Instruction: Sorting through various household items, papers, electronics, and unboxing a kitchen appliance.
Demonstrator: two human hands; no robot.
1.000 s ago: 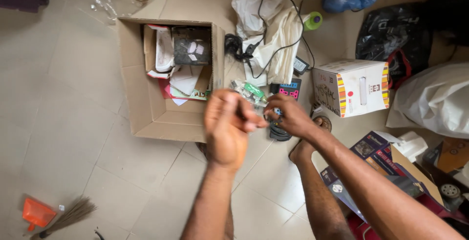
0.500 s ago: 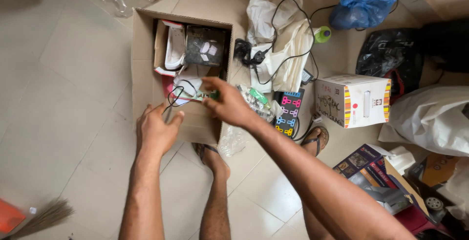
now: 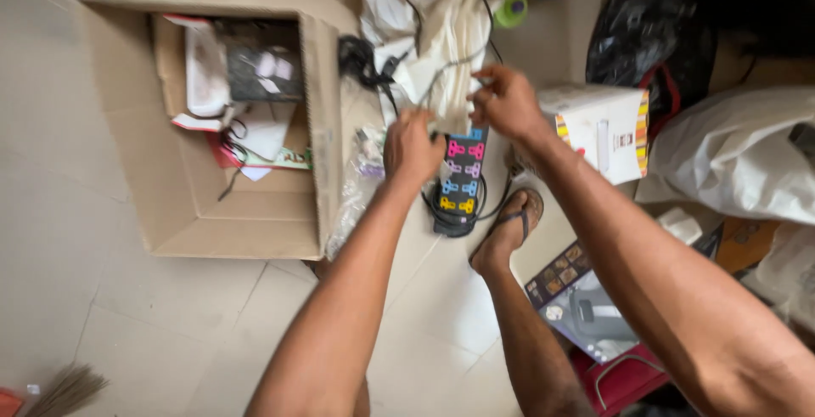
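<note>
Since half a second ago, we have pulled both hands away from the cardboard box [image 3: 178, 205] and brought them over to the power strip [image 3: 459, 181] on the floor. Our left hand [image 3: 413, 147] is now clenched just above the top end of the strip, and it seems to grip the thin black cable [image 3: 441, 73], though blur keeps us from being sure. Our right hand [image 3: 508, 101] sits a little higher and to the right, its fingers pinched on the same cable, which loops up over the white cloth [image 3: 450, 35].

We see the strip lying black and upright in view, with pink, purple, blue and yellow sockets, its own cord coiled under its lower end. Our sandalled foot [image 3: 508, 228] rests just beside it on the right. Behind the right hand stands 1 white carton [image 3: 607, 132] with striped edges. The open box, with papers and a dark item inside, lies well to the left.
</note>
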